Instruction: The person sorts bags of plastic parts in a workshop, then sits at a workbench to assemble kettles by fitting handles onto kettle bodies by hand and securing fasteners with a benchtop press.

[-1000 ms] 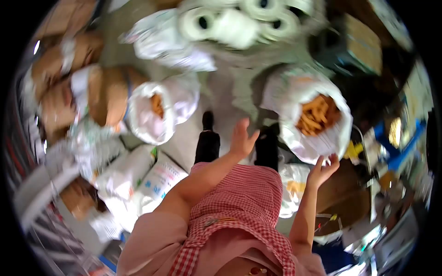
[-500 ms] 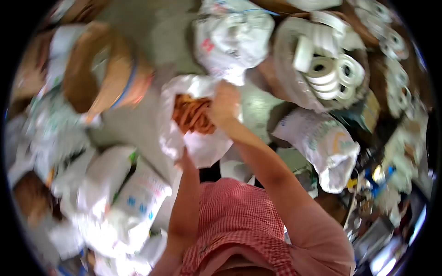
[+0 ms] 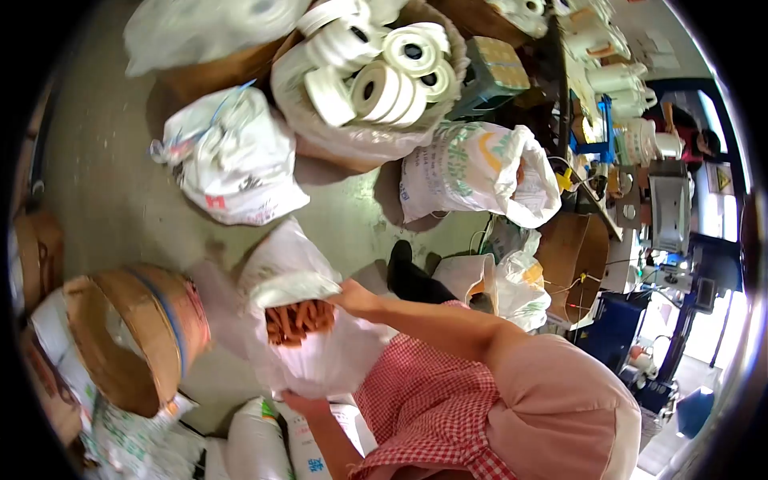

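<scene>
Head view shows, toward eight o'clock, a white sack [image 3: 340, 360] of orange-brown pieces [image 3: 300, 322], its two-o'clock rim grasped by the right hand [image 3: 356, 300], its six-o'clock edge touched by the left hand [image 3: 302, 404], grip unclear.

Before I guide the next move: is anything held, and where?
Yes, the white sack of orange-brown pieces: the right hand grips its rim; the left hand is at its near edge, fingers partly hidden.

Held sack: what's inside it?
Reddish-brown pieces show in the open mouth of the held sack. Anything under the top layer is covered; the bottom can't be seen.
</scene>
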`<action>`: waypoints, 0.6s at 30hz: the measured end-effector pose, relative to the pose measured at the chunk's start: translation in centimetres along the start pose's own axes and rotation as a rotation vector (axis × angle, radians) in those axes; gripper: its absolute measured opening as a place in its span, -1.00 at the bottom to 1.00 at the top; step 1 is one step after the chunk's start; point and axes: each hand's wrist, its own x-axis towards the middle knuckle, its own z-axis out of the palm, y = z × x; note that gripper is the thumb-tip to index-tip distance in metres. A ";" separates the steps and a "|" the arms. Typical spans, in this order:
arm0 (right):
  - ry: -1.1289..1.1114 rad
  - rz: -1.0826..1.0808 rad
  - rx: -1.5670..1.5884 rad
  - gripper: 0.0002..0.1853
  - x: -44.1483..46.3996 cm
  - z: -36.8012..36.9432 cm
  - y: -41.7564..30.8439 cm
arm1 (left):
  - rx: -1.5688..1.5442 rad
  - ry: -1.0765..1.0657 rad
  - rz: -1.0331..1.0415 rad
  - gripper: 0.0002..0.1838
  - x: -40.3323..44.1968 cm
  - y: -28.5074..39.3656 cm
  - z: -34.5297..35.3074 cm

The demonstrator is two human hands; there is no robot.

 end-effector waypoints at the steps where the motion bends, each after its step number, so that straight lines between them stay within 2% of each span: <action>1: 0.033 0.023 0.077 -0.61 -2.3 -2.1 -0.4 | 0.206 -0.051 0.089 -0.44 -1.8 0.8 -0.6; 2: 0.058 0.057 0.170 -0.63 -5.7 -3.7 -1.4 | 0.428 -0.094 0.180 -0.43 -4.4 2.2 -1.2; 3: 0.005 0.084 0.186 -0.62 -9.2 -5.5 -2.7 | 0.482 -0.101 0.197 -0.43 -8.1 4.5 1.2; 4: -0.046 0.089 0.195 -0.60 -12.2 -7.9 -4.0 | 0.444 -0.061 0.165 -0.43 -12.1 6.1 5.3; 5: -0.062 -0.037 0.276 -0.56 -15.2 -9.8 -4.5 | 0.397 -0.042 0.133 -0.43 -14.9 7.0 9.1; 6: -0.067 -0.162 0.352 -0.52 -18.4 -11.1 -4.1 | 0.436 -0.089 0.152 -0.43 -17.1 7.6 11.8; 8: 0.018 -0.215 0.393 -0.45 -23.7 -11.3 -1.3 | 0.482 -0.267 0.093 -0.37 -20.8 7.2 16.0; 10: -0.142 -0.109 0.419 -0.45 -30.2 -12.6 -2.7 | 0.587 -0.408 0.097 -0.36 -23.9 7.9 20.0; 11: -0.238 -0.204 0.410 -0.51 -33.8 -14.9 -5.1 | 0.633 -0.504 0.090 -0.36 -25.5 8.3 21.8; 12: -0.182 -0.367 0.564 -0.61 -35.9 -14.6 -5.7 | 0.677 -0.613 0.078 -0.35 -27.1 8.0 23.8; 13: -0.340 -0.424 0.689 -0.66 -37.7 -16.6 -6.2 | 0.667 -0.628 0.183 -0.34 -32.3 5.2 27.9; 14: -0.518 -0.476 0.809 -0.70 -39.8 -18.5 -6.4 | 0.596 -0.607 0.166 -0.33 -36.9 3.4 31.4; 15: -0.499 -0.512 0.819 -0.70 -41.7 -19.9 -6.8 | 0.513 -0.592 0.138 -0.33 -39.5 1.5 33.9; 17: -0.318 -0.938 0.791 -0.73 -46.4 -22.8 -6.8 | 0.579 -0.912 0.301 -0.34 -43.5 -1.7 37.6; 18: -0.302 -0.973 0.815 -0.73 -48.5 -24.5 -6.8 | 0.520 -0.803 0.351 -0.34 -46.4 -4.1 40.0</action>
